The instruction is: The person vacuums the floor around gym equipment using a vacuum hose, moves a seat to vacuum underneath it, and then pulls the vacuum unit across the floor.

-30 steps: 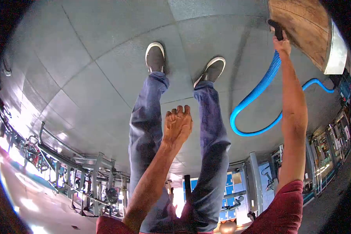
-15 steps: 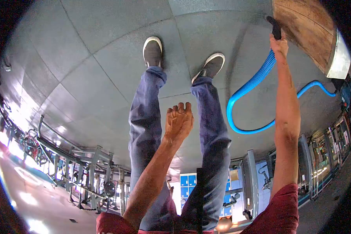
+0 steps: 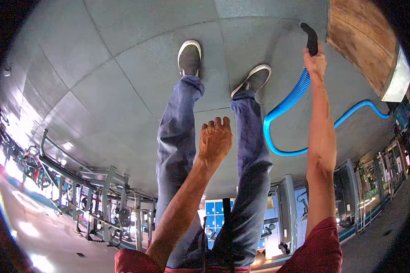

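My right hand [image 3: 316, 61], at the end of an outstretched arm, is wrapped round a vacuum hose where its black curved nozzle [image 3: 311, 37] meets the ribbed blue hose [image 3: 288, 103]. The nozzle points away from me, over the grey floor and left of a wooden surface. From my grip the hose loops back across the floor, passes behind my forearm and runs off to the right. My left hand [image 3: 215, 140] hangs in front of my legs with its fingers curled in. Nothing shows in it; its palm is hidden.
My dark shoes [image 3: 189, 57] stand apart on grey floor tiles [image 3: 136, 59]. At the upper right is a wooden platform [image 3: 362, 38] with a pale metal end [image 3: 397, 79]. Gym machine frames [image 3: 109, 186] line the left; grey posts [image 3: 290, 204] and blue lockers [image 3: 215, 214] appear behind me.
My right hand and the nozzle have moved left and slightly closer to me, away from the wooden platform. The hose has shifted with them. My left hand stays curled, and the view has shifted slightly.
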A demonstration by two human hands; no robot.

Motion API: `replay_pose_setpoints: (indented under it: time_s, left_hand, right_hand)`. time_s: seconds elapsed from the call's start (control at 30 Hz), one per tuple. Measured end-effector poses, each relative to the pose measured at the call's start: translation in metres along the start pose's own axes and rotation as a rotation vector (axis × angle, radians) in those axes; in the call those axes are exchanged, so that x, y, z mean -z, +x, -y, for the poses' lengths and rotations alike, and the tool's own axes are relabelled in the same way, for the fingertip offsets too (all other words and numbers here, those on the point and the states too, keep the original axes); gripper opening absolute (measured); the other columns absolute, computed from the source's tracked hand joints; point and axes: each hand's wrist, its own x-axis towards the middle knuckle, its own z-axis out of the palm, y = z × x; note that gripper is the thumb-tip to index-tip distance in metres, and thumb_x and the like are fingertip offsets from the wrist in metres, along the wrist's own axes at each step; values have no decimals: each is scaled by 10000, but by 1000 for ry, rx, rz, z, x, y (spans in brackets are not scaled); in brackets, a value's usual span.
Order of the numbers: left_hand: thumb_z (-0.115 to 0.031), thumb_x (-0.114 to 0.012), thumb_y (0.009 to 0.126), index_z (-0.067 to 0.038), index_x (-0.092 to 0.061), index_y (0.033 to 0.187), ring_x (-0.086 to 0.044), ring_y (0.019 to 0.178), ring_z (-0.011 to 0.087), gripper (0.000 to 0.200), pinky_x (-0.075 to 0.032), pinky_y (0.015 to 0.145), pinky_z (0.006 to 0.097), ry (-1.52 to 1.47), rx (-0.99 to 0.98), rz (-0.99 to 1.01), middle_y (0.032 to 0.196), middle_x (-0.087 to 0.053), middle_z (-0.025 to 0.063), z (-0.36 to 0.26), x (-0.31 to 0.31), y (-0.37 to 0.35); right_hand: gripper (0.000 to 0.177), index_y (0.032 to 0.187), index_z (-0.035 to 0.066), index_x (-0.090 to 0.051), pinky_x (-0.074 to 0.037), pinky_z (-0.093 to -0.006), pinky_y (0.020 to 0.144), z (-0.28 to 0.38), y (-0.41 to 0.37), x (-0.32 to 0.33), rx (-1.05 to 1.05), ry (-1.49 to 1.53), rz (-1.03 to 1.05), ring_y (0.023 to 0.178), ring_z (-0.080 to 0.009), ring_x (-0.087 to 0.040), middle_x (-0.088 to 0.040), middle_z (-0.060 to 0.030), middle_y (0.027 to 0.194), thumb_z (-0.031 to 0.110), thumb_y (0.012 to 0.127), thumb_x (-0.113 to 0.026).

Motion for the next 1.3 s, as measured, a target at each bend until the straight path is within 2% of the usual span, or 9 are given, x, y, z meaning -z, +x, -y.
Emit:
replay_pose_setpoints:
  time_s: [0.2,0.3,0.5,0.6,0.73,0.83,0.97,1.07,1.3]
  left_hand:
    - [-249,-587,865,-51,-534,1108,-616,860,275,318,-484,753,440,-44,-2,-30,965,-585,126,4,4,-3]
    - [-248,-593,862,-47,-536,1097,-620,846,277,315,-486,747,438,-46,-2,-56,956,-588,129,5,2,-3]
    - [-240,-598,859,-39,-535,1100,-622,838,293,320,-487,739,446,-93,-5,11,949,-591,140,8,14,-2]
    - [-240,-598,859,-38,-534,1098,-623,845,297,319,-486,740,448,-109,-3,12,955,-592,146,10,14,-2]
    - [-239,-599,859,-35,-536,1092,-625,858,300,316,-489,752,445,-130,1,-7,963,-595,152,10,12,-2]
    - [-237,-602,856,-35,-539,1080,-623,857,302,308,-488,751,445,-122,0,-25,961,-594,156,9,13,-3]
    - [-235,-604,853,-34,-542,1061,-626,847,298,295,-489,742,445,-135,0,-35,946,-595,155,10,13,-3]
    - [-233,-605,851,-37,-544,1054,-626,833,292,289,-489,736,445,-128,-3,-27,929,-595,148,10,14,-3]
    - [-234,-608,848,-44,-543,1057,-624,819,282,289,-489,726,441,-92,-2,-32,914,-589,136,7,9,-3]
  right_hand:
    - [688,1419,251,-447,-502,-462,921,24,-25,-6,57,22,-30,1051,-391,-643,-679,-211,1086,407,791,-681]
    - [700,1415,216,-444,-510,-485,897,42,-37,-6,6,-25,14,1015,-426,-644,-659,-233,1122,369,774,-680]
    - [712,1427,211,-415,-521,-496,857,66,-66,-20,116,36,-8,933,-445,-661,-688,-240,993,360,780,-673]
    - [681,1416,242,-447,-497,-450,930,88,-81,-23,29,76,71,1038,-410,-640,-685,-188,1079,371,789,-679]
    - [713,1435,244,-412,-495,-462,932,110,-99,-25,8,44,109,1030,-404,-642,-681,-179,1097,358,783,-679]
    - [714,1433,209,-399,-553,-493,791,114,-110,-38,211,36,1,858,-426,-681,-698,-224,936,357,791,-675]
    - [735,1452,220,-364,-561,-492,773,145,-133,-35,130,-16,136,845,-416,-684,-702,-206,899,353,796,-669]
    - [702,1437,223,-395,-547,-494,794,159,-145,-42,160,2,161,878,-418,-678,-695,-234,870,339,795,-652]
    - [724,1463,238,-349,-547,-519,702,183,-178,-54,304,29,216,770,-429,-664,-636,-258,893,317,812,-654]
